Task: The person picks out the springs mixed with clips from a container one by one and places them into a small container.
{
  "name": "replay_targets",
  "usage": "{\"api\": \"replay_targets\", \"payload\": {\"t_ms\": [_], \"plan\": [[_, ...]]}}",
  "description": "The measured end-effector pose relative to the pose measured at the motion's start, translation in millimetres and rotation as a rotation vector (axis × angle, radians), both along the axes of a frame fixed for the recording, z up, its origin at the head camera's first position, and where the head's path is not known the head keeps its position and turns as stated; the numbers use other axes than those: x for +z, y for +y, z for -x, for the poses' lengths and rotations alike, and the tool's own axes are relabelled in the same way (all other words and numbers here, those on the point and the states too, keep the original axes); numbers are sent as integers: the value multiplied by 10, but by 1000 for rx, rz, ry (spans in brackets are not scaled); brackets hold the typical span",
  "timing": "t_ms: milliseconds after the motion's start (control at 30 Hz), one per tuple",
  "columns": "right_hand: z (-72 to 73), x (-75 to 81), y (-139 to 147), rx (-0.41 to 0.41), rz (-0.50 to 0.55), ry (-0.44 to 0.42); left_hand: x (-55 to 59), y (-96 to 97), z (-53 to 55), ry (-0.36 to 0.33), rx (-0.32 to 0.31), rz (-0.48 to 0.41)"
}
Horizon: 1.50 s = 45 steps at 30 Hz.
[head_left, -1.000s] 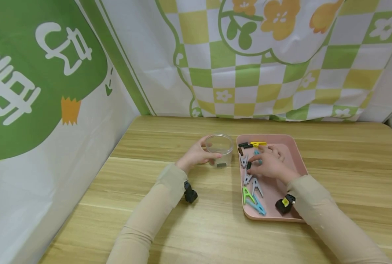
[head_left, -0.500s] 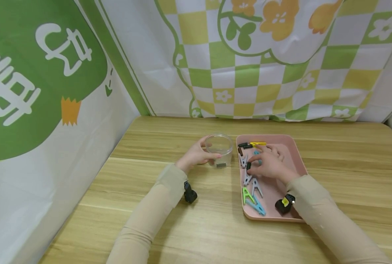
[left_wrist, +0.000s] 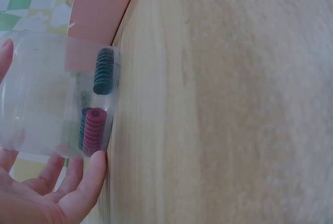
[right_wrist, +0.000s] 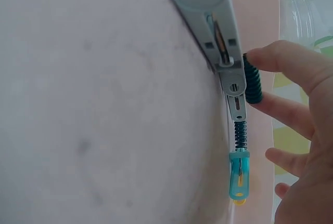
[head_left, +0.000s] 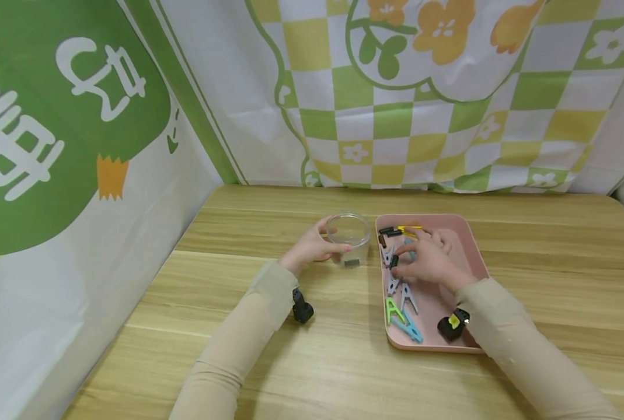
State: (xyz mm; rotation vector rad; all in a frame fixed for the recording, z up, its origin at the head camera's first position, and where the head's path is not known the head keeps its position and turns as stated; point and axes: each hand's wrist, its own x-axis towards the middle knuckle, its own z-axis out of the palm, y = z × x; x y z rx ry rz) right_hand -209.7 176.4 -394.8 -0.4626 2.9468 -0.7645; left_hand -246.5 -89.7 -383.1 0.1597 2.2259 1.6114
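Note:
My left hand (head_left: 314,245) grips a clear plastic jar (head_left: 349,236) from its left side, thumb and fingers round its wall. Through the wall, in the left wrist view, show a dark green spring (left_wrist: 103,71) and a red spring (left_wrist: 94,132), with another dark spring (left_wrist: 81,130) partly behind the red one. Over the pink tray (head_left: 474,251), my right hand (head_left: 429,259) pinches a dark green coil spring (right_wrist: 253,81) between thumb and finger, beside a grey clothespin (right_wrist: 208,26). Its other fingers are spread.
Along the tray's left side lie grey clothespins (head_left: 408,297), a lime green clothespin (head_left: 394,311) and a blue clothespin (head_left: 408,328). Dark springs (head_left: 387,231), a brown spring (head_left: 382,241) and a yellow clothespin (head_left: 410,227) are near its far end. A patterned curtain (head_left: 448,140) hangs behind the table.
The spring pinched in my right hand has shifted very slightly left and up, and the right fingers with it. My left hand and the jar stay in place.

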Motion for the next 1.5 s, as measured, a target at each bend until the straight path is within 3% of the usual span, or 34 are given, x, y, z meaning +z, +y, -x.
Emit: {"api": "replay_targets", "payload": {"t_ms": [700, 1500], "plan": [[-38, 40, 8, -1, 130, 49, 11, 13, -2, -5, 4, 1], [-50, 95, -7, 24, 92, 81, 9, 0, -12, 0, -7, -27]]}}
